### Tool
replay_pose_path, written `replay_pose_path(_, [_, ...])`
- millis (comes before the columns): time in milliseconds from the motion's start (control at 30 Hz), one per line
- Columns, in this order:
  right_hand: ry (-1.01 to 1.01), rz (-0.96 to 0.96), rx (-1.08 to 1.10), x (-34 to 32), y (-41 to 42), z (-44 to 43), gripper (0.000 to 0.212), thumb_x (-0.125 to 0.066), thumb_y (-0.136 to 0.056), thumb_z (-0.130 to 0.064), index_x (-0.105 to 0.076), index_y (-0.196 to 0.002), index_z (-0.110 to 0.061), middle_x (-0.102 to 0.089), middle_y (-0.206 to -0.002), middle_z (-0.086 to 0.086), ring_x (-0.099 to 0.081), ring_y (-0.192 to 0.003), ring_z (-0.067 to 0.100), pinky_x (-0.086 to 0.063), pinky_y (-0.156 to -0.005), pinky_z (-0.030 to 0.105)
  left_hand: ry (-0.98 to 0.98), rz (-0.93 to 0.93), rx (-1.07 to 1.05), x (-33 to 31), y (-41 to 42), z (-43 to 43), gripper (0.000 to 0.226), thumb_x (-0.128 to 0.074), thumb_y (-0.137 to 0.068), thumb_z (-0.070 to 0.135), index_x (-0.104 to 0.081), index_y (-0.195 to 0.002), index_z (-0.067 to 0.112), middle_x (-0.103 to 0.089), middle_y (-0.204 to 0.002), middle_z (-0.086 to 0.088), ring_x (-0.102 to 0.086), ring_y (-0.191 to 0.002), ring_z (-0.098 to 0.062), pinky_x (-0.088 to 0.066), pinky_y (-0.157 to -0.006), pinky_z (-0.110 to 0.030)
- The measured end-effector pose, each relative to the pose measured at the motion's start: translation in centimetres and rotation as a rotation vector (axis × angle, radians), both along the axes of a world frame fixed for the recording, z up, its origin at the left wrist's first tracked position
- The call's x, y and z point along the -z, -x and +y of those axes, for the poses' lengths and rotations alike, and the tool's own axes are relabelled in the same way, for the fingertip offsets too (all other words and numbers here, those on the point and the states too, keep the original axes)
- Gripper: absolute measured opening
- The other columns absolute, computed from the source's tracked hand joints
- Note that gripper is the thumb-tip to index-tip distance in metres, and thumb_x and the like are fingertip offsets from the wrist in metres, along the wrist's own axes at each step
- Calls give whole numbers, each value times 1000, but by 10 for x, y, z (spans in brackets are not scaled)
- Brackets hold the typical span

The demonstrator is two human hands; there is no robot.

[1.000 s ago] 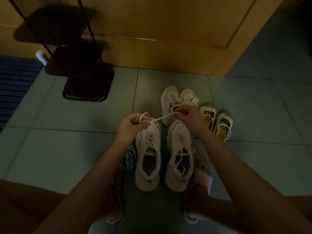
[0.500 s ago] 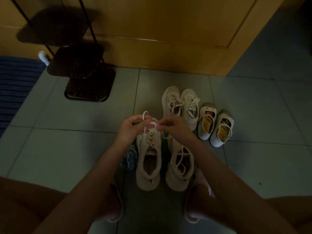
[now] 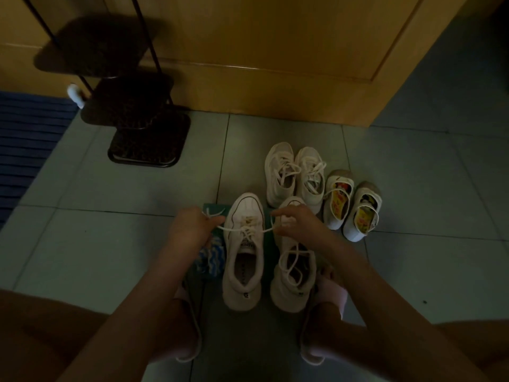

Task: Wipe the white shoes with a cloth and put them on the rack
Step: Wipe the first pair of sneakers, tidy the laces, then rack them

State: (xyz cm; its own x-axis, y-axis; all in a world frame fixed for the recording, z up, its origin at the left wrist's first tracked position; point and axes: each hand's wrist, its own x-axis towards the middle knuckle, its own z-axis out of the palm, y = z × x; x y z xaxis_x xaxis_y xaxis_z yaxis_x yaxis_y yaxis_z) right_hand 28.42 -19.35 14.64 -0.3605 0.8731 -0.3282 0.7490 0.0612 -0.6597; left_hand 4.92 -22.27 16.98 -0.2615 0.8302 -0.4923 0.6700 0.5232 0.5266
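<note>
White shoe's lace ends pinched by left hand and right hand

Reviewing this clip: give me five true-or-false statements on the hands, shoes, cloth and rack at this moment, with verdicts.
1. The left hand and right hand each pinch an end of the lace of the left sneaker. True.
2. The right sneaker beside it is tied in a bow. False: its laces lie loose over the opening.
3. A white pair stands on the rack. False: every shoe in view is on the floor.
4. The cloth lies by the left wrist, in neither hand. True.
5. The small shoes stand left of the far sneakers. False: to their right.
</note>
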Motion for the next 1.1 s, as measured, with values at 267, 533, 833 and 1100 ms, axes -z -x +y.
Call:
replay_pose_path(267, [34,57,-26,7,28,-7,13,-71,-80,-17,-69,-92,-20,-67,-90,-2,-61,-84,8,-45,-73,19,-152,-162,312,10,-14,-1,15,-64,-85,10,-54,-91,19,-61,-100,-5,-60,-79,-17,-49,-60,-25])
replay_pose_path(533, [70,19,-54,0,19,-8,17,-63,-87,-18,-70,-102,-13,-68,-95,-3,-58,-83,4,-40,-70,9,33,-201,419,35,-4,-12,22,-71,-79,17,-59,-98,16,-62,-96,0,-55,-84,-10,-45,-69,-18])
replay_pose_path(833, [-55,-98,-51,4,17,-12,13,-59,-90,-17,-68,-97,-12,-67,-98,5,-55,-86,12,-40,-75,24,-4,-177,438,31,5,-10,11,-57,-90,13,-63,-96,6,-60,-88,-5,-54,-75,-11,-42,-64,-22])
replay_pose_path(1100, [-205,-368,-244,0,5,-14,17,-54,-92,-26,-68,-99,-18,-63,-98,5,-41,-100,23,-25,-75,28,69,-97,435,16,11,0,23,-43,-96,14,-64,-92,4,-57,-89,-8,-50,-78,-16,-38,-62,-23])
